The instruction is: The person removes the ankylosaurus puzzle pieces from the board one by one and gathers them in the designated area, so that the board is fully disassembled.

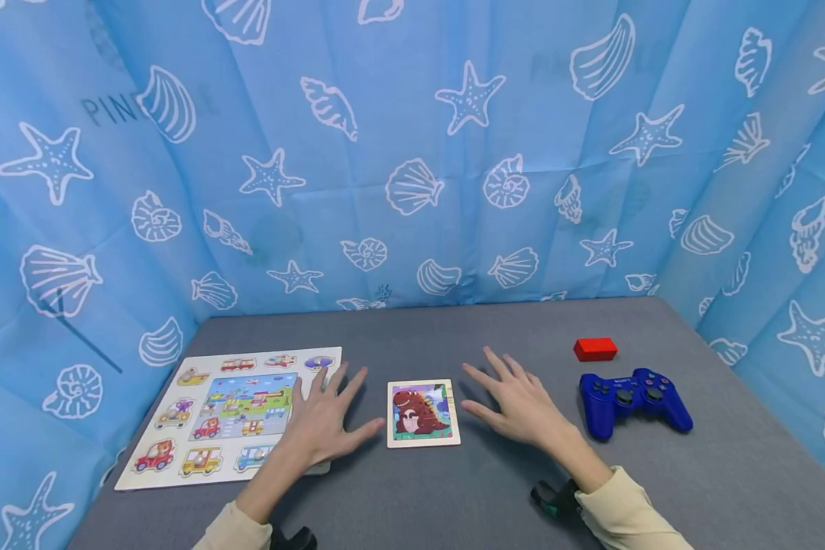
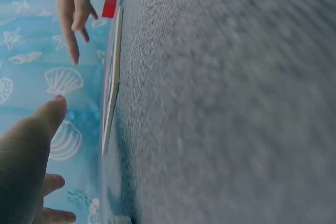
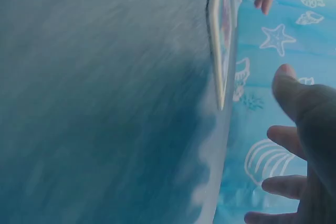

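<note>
A small square dinosaur puzzle (image 1: 422, 413) in a wooden frame lies flat on the grey table between the two hands. To its left, the left hand (image 1: 325, 420) is held with fingers spread over the right edge of a large vehicle puzzle board (image 1: 172, 382), holding nothing. The right hand (image 1: 522, 405), also spread and empty, hovers to the right of the small puzzle. In the left wrist view the puzzle's edge (image 2: 111, 85) shows beyond the left thumb (image 2: 50, 114); in the right wrist view the puzzle (image 3: 223, 40) stands apart from the right hand (image 3: 315, 145).
A blue game controller (image 1: 634, 401) lies on the table (image 1: 467, 504) at the right, with a red block (image 1: 595, 350) just behind it. Blue curtains (image 1: 357, 153) with shell and starfish prints surround the table's back and sides.
</note>
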A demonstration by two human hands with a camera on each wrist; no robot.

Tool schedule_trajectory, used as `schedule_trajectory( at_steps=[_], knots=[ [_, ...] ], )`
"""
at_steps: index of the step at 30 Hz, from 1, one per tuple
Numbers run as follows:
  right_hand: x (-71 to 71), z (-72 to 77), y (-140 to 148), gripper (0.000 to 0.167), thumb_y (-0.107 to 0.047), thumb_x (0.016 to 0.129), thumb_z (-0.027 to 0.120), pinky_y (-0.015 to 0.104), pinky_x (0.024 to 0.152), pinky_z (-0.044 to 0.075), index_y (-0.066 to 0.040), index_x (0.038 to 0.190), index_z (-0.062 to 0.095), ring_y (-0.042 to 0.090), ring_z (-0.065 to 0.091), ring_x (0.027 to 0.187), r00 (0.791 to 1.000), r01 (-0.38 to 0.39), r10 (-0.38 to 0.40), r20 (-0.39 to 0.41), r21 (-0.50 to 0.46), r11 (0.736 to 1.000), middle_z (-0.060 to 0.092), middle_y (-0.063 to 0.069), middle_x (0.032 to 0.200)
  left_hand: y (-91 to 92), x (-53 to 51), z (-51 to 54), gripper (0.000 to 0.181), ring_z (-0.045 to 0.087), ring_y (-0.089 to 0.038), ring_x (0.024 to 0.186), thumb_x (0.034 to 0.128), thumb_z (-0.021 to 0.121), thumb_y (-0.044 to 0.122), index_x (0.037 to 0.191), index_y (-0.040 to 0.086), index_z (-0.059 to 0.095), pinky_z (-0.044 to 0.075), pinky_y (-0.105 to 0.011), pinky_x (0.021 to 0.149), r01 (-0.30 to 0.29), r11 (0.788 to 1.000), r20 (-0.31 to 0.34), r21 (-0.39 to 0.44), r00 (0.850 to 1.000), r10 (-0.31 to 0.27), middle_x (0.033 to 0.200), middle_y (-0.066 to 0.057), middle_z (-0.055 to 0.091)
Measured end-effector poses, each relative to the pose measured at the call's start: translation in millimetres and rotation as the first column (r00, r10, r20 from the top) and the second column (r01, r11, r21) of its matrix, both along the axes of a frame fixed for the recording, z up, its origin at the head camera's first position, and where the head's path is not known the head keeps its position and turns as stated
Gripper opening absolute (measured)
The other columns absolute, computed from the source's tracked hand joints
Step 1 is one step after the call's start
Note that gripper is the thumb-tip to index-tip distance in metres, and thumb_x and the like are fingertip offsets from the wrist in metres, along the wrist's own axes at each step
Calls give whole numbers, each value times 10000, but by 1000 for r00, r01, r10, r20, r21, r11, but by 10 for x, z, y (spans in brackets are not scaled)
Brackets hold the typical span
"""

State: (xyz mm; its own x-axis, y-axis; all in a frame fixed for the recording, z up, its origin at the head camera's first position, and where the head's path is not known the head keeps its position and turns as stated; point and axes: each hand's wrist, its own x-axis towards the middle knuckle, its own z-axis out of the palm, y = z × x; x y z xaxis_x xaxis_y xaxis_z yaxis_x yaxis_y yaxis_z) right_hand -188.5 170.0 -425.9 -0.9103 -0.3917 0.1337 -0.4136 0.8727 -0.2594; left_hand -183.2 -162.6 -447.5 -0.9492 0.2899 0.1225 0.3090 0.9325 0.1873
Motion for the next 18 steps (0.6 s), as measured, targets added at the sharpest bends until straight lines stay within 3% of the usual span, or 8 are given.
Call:
schedule_trajectory(
  at_steps=[9,18],
  knots=[
    [-144,29,-289,475,-358,955,720,646,949,494,-152,1377,652,413,570,1259,994,-72,80,70,-103,992,561,199,1445,138,-82,-17,1013,423,-438,1449,822,559,832,1610,234,342,240,-774,1126,40,999,72,35,996,-43,1595,-131,442],
    [-282,15,-655,373,-327,958,726,612,940,508,-142,1281,719,369,583,1183,984,-111,131,124,-154,982,608,158,1358,260,-171,-40,1051,487,-409,1394,812,579,828,1609,184,344,333,-695,1126,88,995,120,34,988,-92,1548,-127,494]
  ],
)
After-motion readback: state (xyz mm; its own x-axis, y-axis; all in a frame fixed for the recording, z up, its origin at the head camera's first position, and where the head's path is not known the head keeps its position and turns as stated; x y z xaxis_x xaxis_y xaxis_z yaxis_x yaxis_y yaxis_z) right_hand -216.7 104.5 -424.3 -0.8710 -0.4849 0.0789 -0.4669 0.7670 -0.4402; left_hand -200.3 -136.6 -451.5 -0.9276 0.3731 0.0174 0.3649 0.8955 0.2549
